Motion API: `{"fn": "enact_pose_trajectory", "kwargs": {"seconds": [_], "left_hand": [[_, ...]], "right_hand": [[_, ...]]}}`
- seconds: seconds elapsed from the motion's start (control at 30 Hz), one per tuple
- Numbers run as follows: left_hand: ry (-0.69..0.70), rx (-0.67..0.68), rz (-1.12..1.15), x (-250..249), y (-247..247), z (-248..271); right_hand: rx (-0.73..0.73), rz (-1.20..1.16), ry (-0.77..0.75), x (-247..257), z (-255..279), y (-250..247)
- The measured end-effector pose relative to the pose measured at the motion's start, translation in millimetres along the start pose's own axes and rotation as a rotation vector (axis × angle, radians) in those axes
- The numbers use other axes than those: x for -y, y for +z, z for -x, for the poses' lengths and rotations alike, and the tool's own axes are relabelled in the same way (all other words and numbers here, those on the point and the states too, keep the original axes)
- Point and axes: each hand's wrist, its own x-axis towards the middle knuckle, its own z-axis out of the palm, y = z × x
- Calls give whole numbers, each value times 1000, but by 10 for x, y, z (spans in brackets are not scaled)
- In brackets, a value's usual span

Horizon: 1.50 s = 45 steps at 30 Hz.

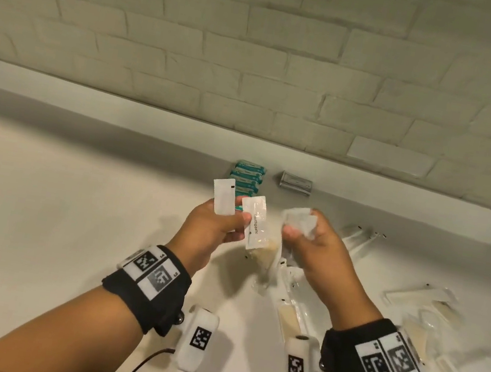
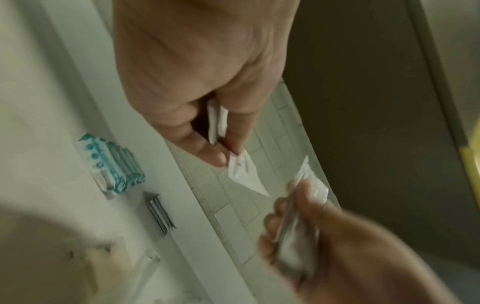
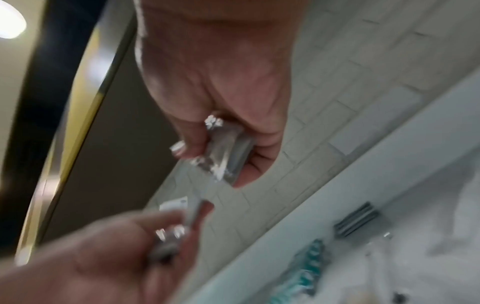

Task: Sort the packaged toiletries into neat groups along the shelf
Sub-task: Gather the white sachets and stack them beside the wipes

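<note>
My left hand point(image 1: 226, 218) is raised above the shelf and pinches two white sachets: a plain one point(image 1: 223, 197) and one printed "toothpaste" point(image 1: 256, 221). The left wrist view shows the sachets point(image 2: 244, 174) between its thumb and fingers. Close to its right, my right hand point(image 1: 302, 227) grips a crumpled clear packet point(image 1: 301, 220), which appears silvery point(image 3: 226, 152) in the right wrist view. A stack of teal packets point(image 1: 247, 176) and a grey packet stack point(image 1: 296, 183) sit by the wall.
The white shelf point(image 1: 76, 191) runs along a pale brick wall point(image 1: 258, 59). Loose clear-wrapped items lie below my hands point(image 1: 288, 292) and at the right point(image 1: 419, 297). More clear packets point(image 1: 358, 236) rest near the wall at right.
</note>
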Motion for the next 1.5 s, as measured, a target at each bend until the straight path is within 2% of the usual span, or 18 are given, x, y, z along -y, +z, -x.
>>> {"fn": "enact_pose_trajectory", "kwargs": {"seconds": [0.07,0.17,0.27,0.33,0.47,0.53,0.63,0.73,0.8,0.9,0.97,1.07,1.1,1.2,1.3,1.5], "left_hand": [[43,-49,-39,43,14,-19],[58,40,-15,89,119,33],[67,55,-109,87,150,89],[20,66,-196,81,65,74],[-183,86,-180,28,-171,-3],[-197,148,-301,11,-214,-22],[-123,260,-514,-10,-232,-34],[-37,304,-624,-60,-168,-35],[47,245,-536,-122,-95,-43],[89,86,-224,-187,-16,-67],[39,112,-52,-171,31,-37],[-58,313,48,-65,118,70],[-96,335,106,-45,153,106],[-171,256,201,-67,204,110],[-168,189,205,-74,159,62],[-119,147,312,-101,186,66]], "right_hand": [[-13,-76,52,86,-15,24],[93,-134,106,97,-25,239],[-26,43,147,-5,-54,344],[-96,26,150,-74,-73,270],[-78,-27,163,-99,-103,42],[-70,-35,152,-51,-144,-55],[1,-16,91,73,-191,-126],[212,125,53,230,-190,-51],[322,165,59,258,-190,46],[272,-45,134,203,-176,178],[194,-143,156,140,-184,257],[189,-127,109,39,-208,368],[207,-103,91,35,-202,401],[266,-71,75,22,-182,445],[279,-106,135,54,-112,409],[123,-359,323,41,-27,417]]}}
